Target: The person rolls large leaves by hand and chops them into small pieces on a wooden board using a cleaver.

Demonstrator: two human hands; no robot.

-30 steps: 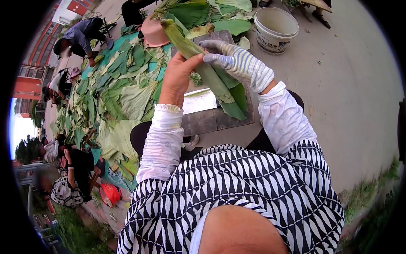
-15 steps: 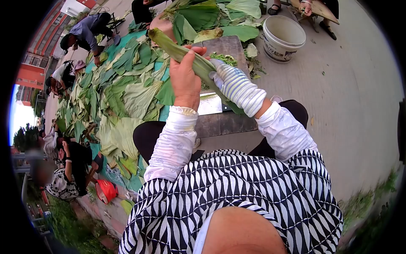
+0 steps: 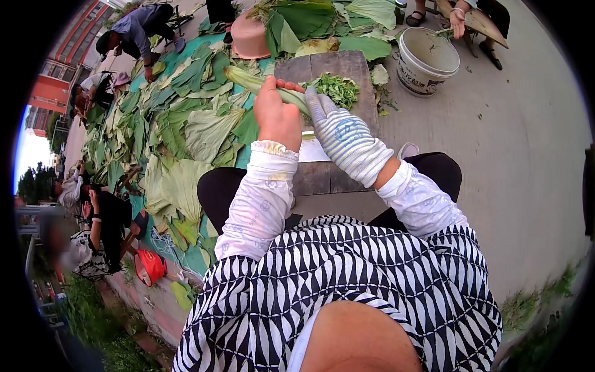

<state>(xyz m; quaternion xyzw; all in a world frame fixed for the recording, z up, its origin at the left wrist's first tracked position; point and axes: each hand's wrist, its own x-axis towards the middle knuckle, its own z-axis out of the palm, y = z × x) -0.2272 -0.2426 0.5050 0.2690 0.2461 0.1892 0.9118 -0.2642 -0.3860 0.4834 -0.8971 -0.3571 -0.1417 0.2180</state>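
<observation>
1. The left hand (image 3: 277, 115), bare, is gripping a rolled bundle of leaves (image 3: 249, 79) around its middle, the fingers curling over the top.
2. The right hand (image 3: 348, 139), in a striped glove, is closing on the bundle's other end, just beside the left; the glove is hiding that end.
3. The bundle is slanting above a wooden desk (image 3: 316, 180), its pale tip pointing away to the left.
4. On the desk, shredded greens (image 3: 334, 90) are lying in a heap just beyond the glove, and a flat white piece (image 3: 313, 150) is showing partly beneath the hands.
5. To the left, large leaves (image 3: 204, 136) are covering much of a green sheet (image 3: 196, 260).
6. A pink basin (image 3: 250, 37) is standing beyond the desk; a white bucket (image 3: 415, 77) is standing to its right.
7. A co-worker's hand (image 3: 457, 23) is hovering near the bucket's rim, while other people are sitting or bending along the left.
</observation>
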